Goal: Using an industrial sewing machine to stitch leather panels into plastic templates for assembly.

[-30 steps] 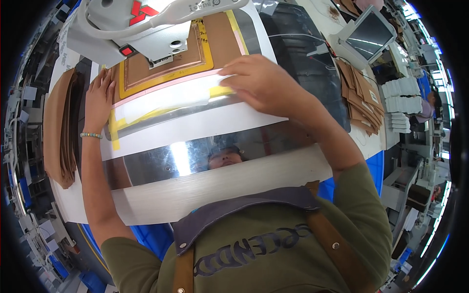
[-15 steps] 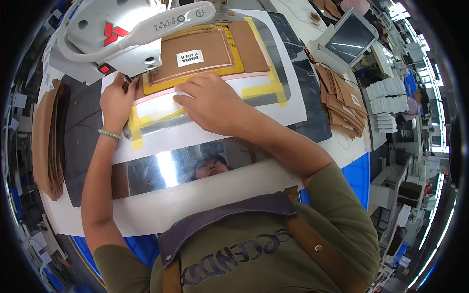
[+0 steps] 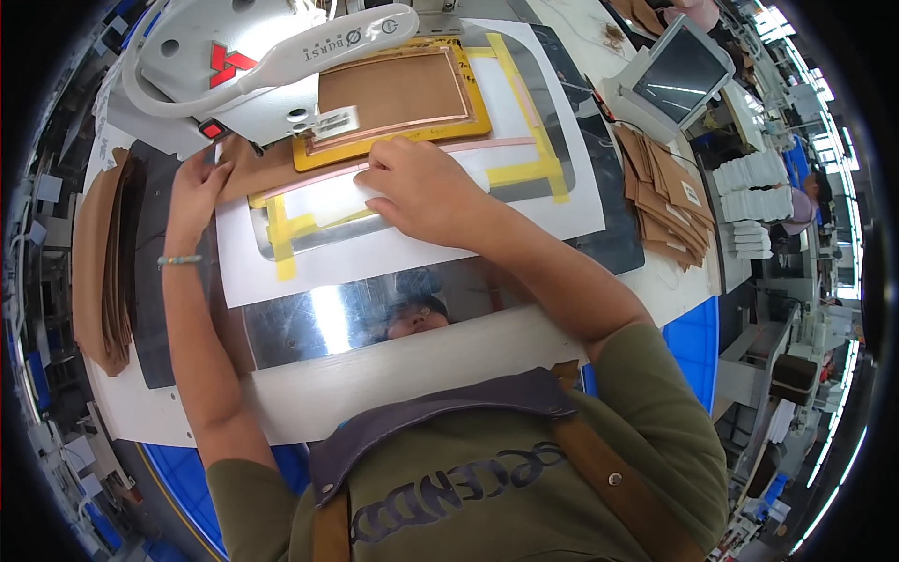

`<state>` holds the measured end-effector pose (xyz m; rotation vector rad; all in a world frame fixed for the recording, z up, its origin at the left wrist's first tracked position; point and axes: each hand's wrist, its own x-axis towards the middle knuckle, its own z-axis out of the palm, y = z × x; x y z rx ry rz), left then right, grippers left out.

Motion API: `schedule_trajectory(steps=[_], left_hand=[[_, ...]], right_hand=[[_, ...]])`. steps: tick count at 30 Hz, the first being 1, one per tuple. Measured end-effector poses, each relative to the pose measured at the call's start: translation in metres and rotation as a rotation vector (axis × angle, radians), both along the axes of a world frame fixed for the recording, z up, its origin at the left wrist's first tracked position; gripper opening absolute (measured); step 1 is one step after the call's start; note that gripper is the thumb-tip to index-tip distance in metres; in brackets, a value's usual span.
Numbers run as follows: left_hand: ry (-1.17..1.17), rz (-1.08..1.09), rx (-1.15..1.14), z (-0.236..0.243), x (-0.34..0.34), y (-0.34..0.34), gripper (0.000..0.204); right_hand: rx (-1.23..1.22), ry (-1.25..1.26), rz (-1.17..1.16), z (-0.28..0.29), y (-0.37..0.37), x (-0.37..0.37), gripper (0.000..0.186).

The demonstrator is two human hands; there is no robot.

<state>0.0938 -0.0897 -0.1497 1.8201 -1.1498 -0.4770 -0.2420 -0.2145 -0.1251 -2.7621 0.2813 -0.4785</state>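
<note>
Flat brown sheet (image 3: 267,170) ran left-to-right, sticking out left of the flat yellow rectangular frame (image 3: 476,103) — left hand (image 3: 195,192) pinched that end, right hand (image 3: 426,192) curled at frame's near edge, couldn't tell if gripping.

Upper left of centre were two hands (image 3: 421,192), one yellow frame (image 3: 478,105) and one machine head (image 3: 187,89); upper right, one monitor (image 3: 679,66).

On the desk (image 3: 318,389), the left stack of pieces (image 3: 101,272) and the right stack (image 3: 655,197) lie well apart, with the screen (image 3: 679,70) behind the second one. Between these stacks are the machine head (image 3: 225,84) and, to its right, the frame (image 3: 476,89).
</note>
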Motion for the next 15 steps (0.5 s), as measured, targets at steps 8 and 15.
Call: schedule_trajectory(steps=[8,15], left_hand=[[0.148,0.058,0.262,0.049,0.062,0.175,0.048],[-0.01,0.447,0.12,0.029,0.064,0.169,0.034]], right_hand=[[0.049,-0.058,-0.013,-0.006,-0.002,0.0,0.021],[0.124,-0.064,0.017,-0.007,-0.014,0.0,0.023]])
